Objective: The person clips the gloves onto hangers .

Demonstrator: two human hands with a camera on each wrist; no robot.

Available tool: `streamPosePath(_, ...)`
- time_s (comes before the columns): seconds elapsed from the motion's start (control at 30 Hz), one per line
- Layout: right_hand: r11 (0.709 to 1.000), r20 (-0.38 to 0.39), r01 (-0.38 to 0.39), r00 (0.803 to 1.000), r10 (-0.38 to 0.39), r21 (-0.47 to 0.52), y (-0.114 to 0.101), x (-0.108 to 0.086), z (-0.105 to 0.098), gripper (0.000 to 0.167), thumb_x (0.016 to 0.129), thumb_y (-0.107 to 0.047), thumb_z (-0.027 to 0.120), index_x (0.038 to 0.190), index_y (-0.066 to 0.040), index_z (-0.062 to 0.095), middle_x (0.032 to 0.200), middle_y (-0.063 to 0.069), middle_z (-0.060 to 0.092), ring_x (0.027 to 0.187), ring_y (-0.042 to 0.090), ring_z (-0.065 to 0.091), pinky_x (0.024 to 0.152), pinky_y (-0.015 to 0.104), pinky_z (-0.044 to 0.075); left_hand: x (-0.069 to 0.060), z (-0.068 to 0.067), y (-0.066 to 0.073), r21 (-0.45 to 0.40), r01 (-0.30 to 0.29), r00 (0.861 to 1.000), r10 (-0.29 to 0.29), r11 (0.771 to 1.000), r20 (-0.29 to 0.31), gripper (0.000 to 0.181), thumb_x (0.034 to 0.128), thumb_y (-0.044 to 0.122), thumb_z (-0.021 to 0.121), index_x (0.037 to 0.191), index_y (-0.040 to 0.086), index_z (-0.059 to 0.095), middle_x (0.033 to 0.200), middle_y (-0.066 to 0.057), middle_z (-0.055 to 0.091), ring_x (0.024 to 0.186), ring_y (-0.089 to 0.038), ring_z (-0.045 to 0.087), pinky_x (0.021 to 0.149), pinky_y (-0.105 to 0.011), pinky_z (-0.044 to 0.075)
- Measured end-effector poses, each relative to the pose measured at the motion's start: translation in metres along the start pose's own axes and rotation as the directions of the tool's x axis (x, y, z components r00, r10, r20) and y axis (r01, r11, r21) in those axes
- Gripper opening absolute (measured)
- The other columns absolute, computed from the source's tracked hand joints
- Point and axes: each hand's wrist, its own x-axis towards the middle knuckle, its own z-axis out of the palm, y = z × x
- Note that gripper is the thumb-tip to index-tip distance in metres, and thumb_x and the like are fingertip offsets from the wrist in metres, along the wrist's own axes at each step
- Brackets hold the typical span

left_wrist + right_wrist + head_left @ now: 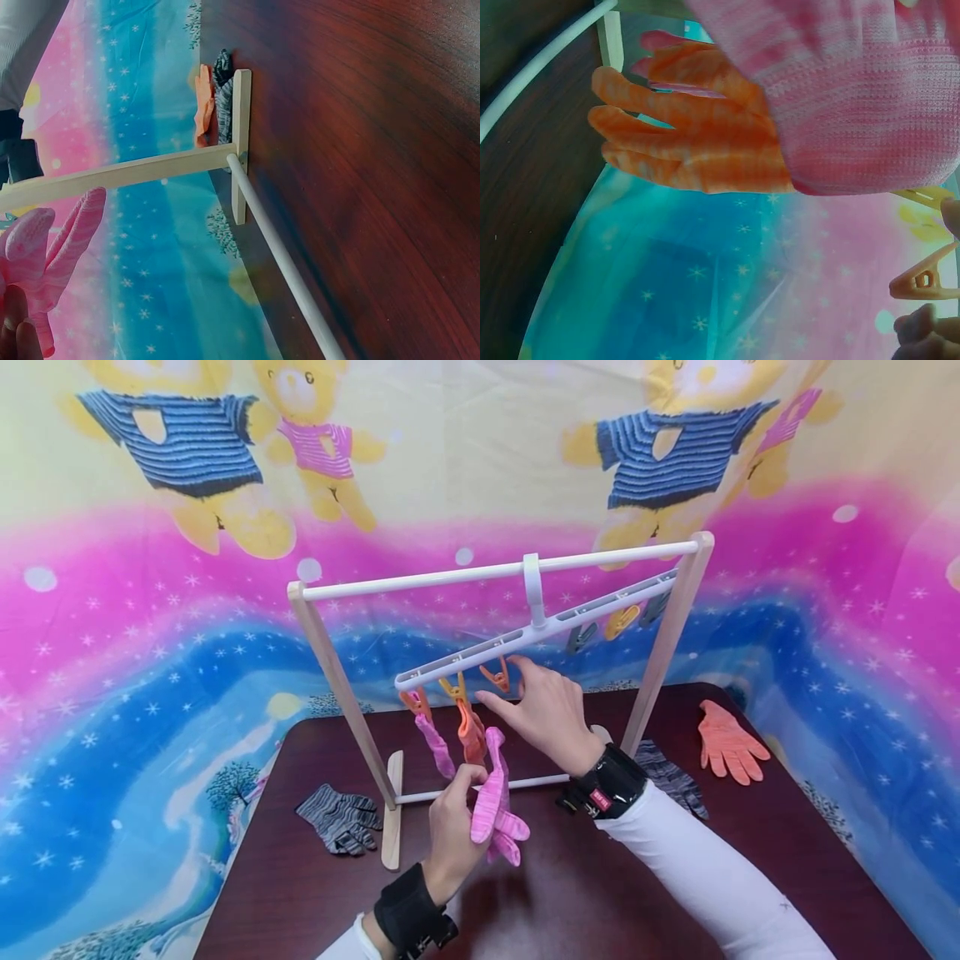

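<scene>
while two hands are raised over the worktop point(300, 893), the left hand point(453, 827), nearest, pinches one pink glove point(491, 797) between its fingers; the glove hangs in front of the rack with its long axis close to upright, cuff up and glove fingers pointing down. the right hand point(551, 714) has its thumb and fingers spread either side of an orange clip point(497, 677); whether they touch it i cannot tell. two more clips on that half of the single white hanger point(537, 628) hold two gloves, one hung orange glove point(470, 735) and one hung pink glove point(434, 745); three further clips point(622, 622) hang on its far half. the hanger hooks over the top bar of one rack point(337, 702) with two wooden uprights. on the worktop lie three gloves: one grey glove point(341, 821) at left, one darker grey glove point(671, 777) and one coral glove point(731, 742) at right. behind is a bear-printed backdrop point(450, 460)
</scene>
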Motion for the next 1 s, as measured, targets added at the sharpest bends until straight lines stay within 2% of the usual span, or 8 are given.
streamPosePath(0.1, 1.000, -0.021, 0.004, 1.000, -0.004, 0.009, -0.004, 0.005, 0.000, 0.059, 0.080, -0.058, 0.078, 0.115, -0.012, 0.067, 0.056, 0.000, 0.044, 0.046, 0.013, 0.038, 0.041, 0.028, 0.025, 0.001, 0.000, 0.001, 0.000, -0.001, 1.000, 0.001, 1.000, 0.000, 0.026, 0.0825, -0.002, 0.070, 0.102, 0.010, 0.059, 0.087, -0.003, 0.069, 0.071, -0.007, 0.060, 0.062, -0.020, 0.049)
streamPosePath(0.33, 0.998, -0.036, -0.008, 0.999, 0.010, 0.060, -0.011, 0.012, -0.001, 0.045, 0.081, -0.050, 0.081, 0.097, -0.011, 0.068, 0.055, 0.001, 0.044, 0.046, 0.013, 0.038, 0.041, 0.028, 0.026, 0.001, 0.000, 0.002, -0.013, 0.014, 1.000, -0.014, 1.000, 0.005, 0.028, 0.0817, -0.002, 0.072, 0.103, 0.010, 0.059, 0.087, -0.002, 0.068, 0.071, -0.007, 0.060, 0.063, -0.020, 0.049)
streamPosePath(0.53, 0.997, -0.029, -0.025, 0.999, 0.027, 0.071, -0.013, 0.014, -0.002, 0.041, 0.084, -0.047, 0.079, 0.083, -0.010, 0.063, 0.055, 0.002, 0.045, 0.047, 0.014, 0.040, 0.042, 0.028, 0.027, 0.002, -0.001, 0.004, 0.000, 0.014, 1.000, -0.014, 1.000, 0.001, 0.026, 0.0821, 0.000, 0.072, 0.102, 0.010, 0.059, 0.087, -0.003, 0.069, 0.070, -0.008, 0.060, 0.063, -0.021, 0.050)
streamPosePath(0.73, 0.997, -0.031, -0.033, 0.999, 0.035, 0.071, -0.014, 0.016, -0.003, 0.037, 0.086, -0.040, 0.079, 0.076, -0.009, 0.061, 0.054, 0.002, 0.047, 0.049, 0.015, 0.043, 0.044, 0.028, 0.028, 0.003, -0.001, 0.004, -0.023, 0.046, 0.999, -0.046, 0.999, 0.011, 0.023, 0.0850, 0.003, 0.072, 0.102, 0.011, 0.059, 0.083, -0.003, 0.066, 0.069, -0.008, 0.058, 0.061, -0.022, 0.050)
streamPosePath(1.0, 0.998, -0.018, -0.026, 0.999, 0.027, 0.065, -0.016, 0.018, -0.003, 0.040, 0.089, -0.038, 0.077, 0.069, -0.009, 0.058, 0.053, 0.001, 0.048, 0.048, 0.015, 0.045, 0.044, 0.027, 0.028, 0.007, 0.003, 0.001, -0.076, 0.008, 1.000, -0.007, 0.997, 0.018, 0.024, 0.0854, -0.004, 0.069, 0.103, 0.008, 0.058, 0.084, -0.003, 0.064, 0.072, -0.010, 0.059, 0.066, -0.024, 0.052)
